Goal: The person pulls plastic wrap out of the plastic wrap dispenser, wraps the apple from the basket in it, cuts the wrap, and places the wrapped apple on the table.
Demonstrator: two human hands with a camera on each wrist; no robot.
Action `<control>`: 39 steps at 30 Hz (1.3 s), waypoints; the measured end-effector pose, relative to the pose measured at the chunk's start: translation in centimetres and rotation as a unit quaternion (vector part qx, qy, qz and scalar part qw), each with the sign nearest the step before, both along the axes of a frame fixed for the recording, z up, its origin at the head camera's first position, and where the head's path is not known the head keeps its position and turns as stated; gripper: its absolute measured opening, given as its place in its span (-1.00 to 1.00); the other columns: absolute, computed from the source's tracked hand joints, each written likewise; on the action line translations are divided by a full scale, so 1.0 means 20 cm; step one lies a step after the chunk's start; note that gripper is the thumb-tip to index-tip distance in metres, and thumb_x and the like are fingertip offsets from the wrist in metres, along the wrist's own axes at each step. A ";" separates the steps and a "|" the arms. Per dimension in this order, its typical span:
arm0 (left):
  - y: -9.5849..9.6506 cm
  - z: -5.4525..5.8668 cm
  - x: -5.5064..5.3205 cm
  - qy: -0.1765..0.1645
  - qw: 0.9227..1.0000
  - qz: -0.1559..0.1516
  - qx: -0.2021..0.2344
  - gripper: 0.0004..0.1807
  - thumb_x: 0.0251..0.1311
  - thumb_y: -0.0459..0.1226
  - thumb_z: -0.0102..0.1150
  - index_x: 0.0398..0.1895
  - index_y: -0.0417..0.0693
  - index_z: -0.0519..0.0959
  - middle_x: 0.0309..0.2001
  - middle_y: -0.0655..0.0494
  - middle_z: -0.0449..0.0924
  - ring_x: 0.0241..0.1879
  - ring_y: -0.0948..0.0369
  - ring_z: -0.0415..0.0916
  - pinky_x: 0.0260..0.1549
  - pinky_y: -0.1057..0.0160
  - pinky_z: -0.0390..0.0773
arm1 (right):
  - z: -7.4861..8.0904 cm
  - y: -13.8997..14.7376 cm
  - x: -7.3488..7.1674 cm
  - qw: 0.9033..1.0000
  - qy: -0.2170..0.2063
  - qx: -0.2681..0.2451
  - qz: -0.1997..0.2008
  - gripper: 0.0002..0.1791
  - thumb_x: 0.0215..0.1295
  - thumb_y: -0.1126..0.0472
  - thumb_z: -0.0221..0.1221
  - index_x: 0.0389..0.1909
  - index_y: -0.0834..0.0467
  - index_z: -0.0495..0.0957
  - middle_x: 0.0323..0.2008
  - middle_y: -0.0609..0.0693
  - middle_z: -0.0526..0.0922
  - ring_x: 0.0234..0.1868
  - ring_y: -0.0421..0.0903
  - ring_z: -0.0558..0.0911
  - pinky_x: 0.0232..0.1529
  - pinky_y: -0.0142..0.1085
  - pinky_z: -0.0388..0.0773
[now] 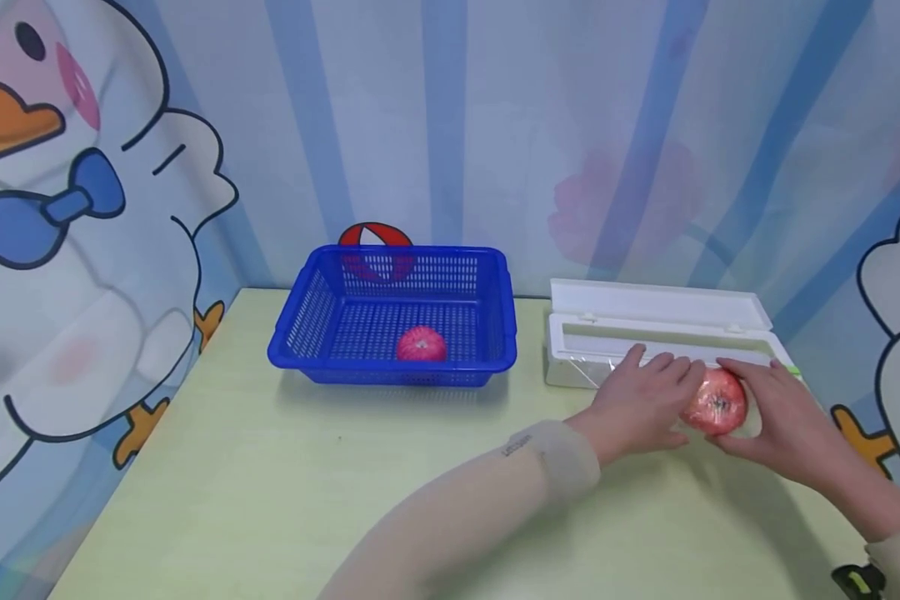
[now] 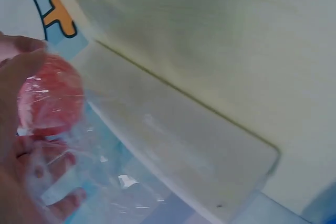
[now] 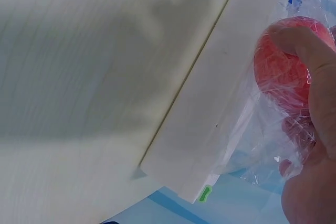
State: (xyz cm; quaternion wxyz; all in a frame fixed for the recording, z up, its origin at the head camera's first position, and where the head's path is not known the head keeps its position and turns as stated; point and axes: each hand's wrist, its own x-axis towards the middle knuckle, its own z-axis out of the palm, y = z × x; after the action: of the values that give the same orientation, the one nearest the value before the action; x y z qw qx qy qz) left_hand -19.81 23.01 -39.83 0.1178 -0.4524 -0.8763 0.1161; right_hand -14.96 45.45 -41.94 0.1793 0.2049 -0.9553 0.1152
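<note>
A red apple (image 1: pixel 720 402) wrapped in clear plastic film is held up in front of a white film dispenser box (image 1: pixel 579 373). My right hand (image 1: pixel 787 425) grips the apple from the right, its thumb (image 3: pixel 294 38) pressed on the fruit. On the apple's left side, my left hand (image 1: pixel 637 408) has its fingers spread, with the index finger beside the fruit. In the left wrist view, loose film (image 2: pixel 126 182) trails below the apple and covers some of the left fingers (image 2: pixel 65 203). The dispenser's lid (image 1: pixel 656 304) stands raised at the back.
A blue plastic basket (image 1: pixel 401 377) stands left of the dispenser, with another reddish apple (image 1: pixel 422 343) inside it. Both sit on a pale yellow-green table (image 1: pixel 270 500). A printed cartoon curtain (image 1: pixel 487 125) hangs behind and at both sides.
</note>
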 end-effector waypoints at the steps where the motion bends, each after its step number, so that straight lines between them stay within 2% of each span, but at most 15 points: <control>1: 0.01 0.01 0.00 -0.008 1.000 0.008 -0.009 0.05 0.32 0.45 0.12 0.70 0.15 0.11 0.48 0.38 0.37 0.48 0.35 0.27 0.53 0.11 0.20 | 0.01 0.00 0.00 1.000 -0.004 -0.001 -0.003 0.19 -0.40 0.23 0.80 0.37 0.35 0.40 0.21 0.33 0.57 0.06 0.29 0.55 0.02 0.45 0.51; 4: 0.06 0.03 0.02 -0.018 0.999 0.028 -0.017 0.03 0.33 0.43 0.14 0.69 0.14 0.13 0.43 0.39 0.42 0.42 0.37 0.33 0.49 0.12 0.24 | 0.02 0.00 -0.01 1.000 -0.021 -0.009 -0.010 0.13 -0.34 0.23 0.78 0.34 0.37 0.42 0.17 0.35 0.59 0.05 0.32 0.56 0.16 0.49 0.41; 8: 0.09 0.01 0.02 0.000 0.999 0.040 0.002 -0.06 0.34 0.42 0.13 0.62 0.16 0.23 0.33 0.42 0.49 0.27 0.40 0.43 0.32 0.21 0.34 | 0.02 0.00 -0.02 0.999 -0.034 -0.015 -0.011 0.07 -0.27 0.22 0.76 0.32 0.38 0.43 0.15 0.36 0.60 0.06 0.35 0.56 0.27 0.52 0.30; 13: 0.10 -0.01 0.00 0.012 0.999 0.040 0.033 -0.10 0.28 0.49 0.13 0.50 0.21 0.31 0.23 0.46 0.55 0.18 0.43 0.50 0.13 0.32 0.42 | 0.02 0.00 -0.02 0.999 -0.032 -0.013 0.000 0.07 -0.28 0.21 0.77 0.32 0.34 0.44 0.16 0.31 0.60 0.06 0.30 0.57 0.15 0.48 0.40; 15: 0.10 -0.02 -0.01 0.000 0.998 0.039 0.040 -0.11 0.25 0.51 0.13 0.46 0.24 0.33 0.20 0.47 0.55 0.16 0.44 0.51 0.08 0.35 0.43 | 0.03 0.00 -0.02 1.000 -0.027 -0.009 0.002 0.08 -0.32 0.21 0.78 0.31 0.32 0.45 0.15 0.27 0.61 0.05 0.25 0.57 0.07 0.42 0.46; 18: 0.11 -0.03 -0.03 -0.021 0.998 0.039 0.043 -0.15 0.24 0.51 0.15 0.42 0.28 0.35 0.16 0.49 0.55 0.13 0.46 0.51 0.04 0.38 0.43 | 0.03 0.00 -0.02 1.000 -0.023 -0.010 0.005 0.09 -0.35 0.21 0.79 0.30 0.30 0.46 0.14 0.25 0.61 0.05 0.22 0.56 0.07 0.42 0.46; 21: 0.11 -0.03 -0.06 -0.033 0.998 0.034 0.043 -0.18 0.23 0.50 0.19 0.39 0.31 0.38 0.14 0.50 0.55 0.12 0.47 0.51 0.04 0.40 0.43 | 0.02 0.00 -0.03 1.000 -0.023 -0.011 0.007 0.07 -0.33 0.22 0.78 0.31 0.31 0.46 0.15 0.27 0.61 0.07 0.26 0.56 0.24 0.49 0.36; 25: 0.12 -0.02 -0.08 -0.046 0.998 0.029 0.039 -0.17 0.20 0.49 0.21 0.40 0.32 0.39 0.17 0.50 0.55 0.15 0.47 0.50 0.08 0.40 0.42 | 0.01 0.01 -0.02 1.000 -0.021 -0.005 0.009 0.09 -0.30 0.20 0.77 0.33 0.36 0.43 0.17 0.35 0.59 0.11 0.37 0.55 0.41 0.54 0.12; 29: 0.12 -0.02 -0.10 -0.075 0.996 0.036 0.036 -0.14 0.18 0.49 0.24 0.43 0.34 0.36 0.20 0.51 0.52 0.19 0.48 0.47 0.13 0.41 0.40 | 0.00 0.02 -0.02 1.000 -0.007 0.011 0.005 0.14 -0.33 0.17 0.77 0.35 0.39 0.40 0.19 0.39 0.56 0.14 0.41 0.51 0.42 0.54 0.10; 33: 0.12 -0.01 -0.12 -0.096 0.994 0.039 0.046 -0.15 0.15 0.47 0.30 0.41 0.35 0.38 0.19 0.52 0.52 0.18 0.48 0.46 0.13 0.41 0.40 | -0.01 0.02 -0.02 1.000 -0.004 0.018 0.002 0.16 -0.34 0.15 0.79 0.35 0.38 0.40 0.19 0.38 0.56 0.14 0.39 0.52 0.37 0.54 0.19; 36: 0.13 0.00 -0.14 -0.111 0.992 0.038 0.056 -0.16 0.13 0.46 0.34 0.39 0.36 0.41 0.17 0.52 0.53 0.18 0.48 0.47 0.14 0.40 0.41 | -0.01 0.02 -0.03 1.000 -0.009 0.008 0.004 0.13 -0.33 0.18 0.79 0.34 0.36 0.43 0.18 0.36 0.58 0.12 0.37 0.54 0.35 0.52 0.24; 39: 0.13 0.03 -0.15 -0.133 0.988 0.037 0.064 -0.19 0.11 0.45 0.38 0.35 0.38 0.43 0.14 0.53 0.54 0.15 0.49 0.47 0.15 0.40 0.41 | 0.01 0.03 -0.04 1.000 -0.020 -0.014 0.006 0.08 -0.31 0.22 0.78 0.33 0.35 0.45 0.16 0.36 0.60 0.11 0.37 0.54 0.38 0.53 0.18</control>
State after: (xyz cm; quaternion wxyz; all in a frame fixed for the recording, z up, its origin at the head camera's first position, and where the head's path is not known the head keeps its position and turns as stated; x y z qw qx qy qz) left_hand -22.73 25.70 -39.32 0.0244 -0.4222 -0.9062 0.0025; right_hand -15.69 46.02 -41.70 0.1625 0.2055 -0.9557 0.1340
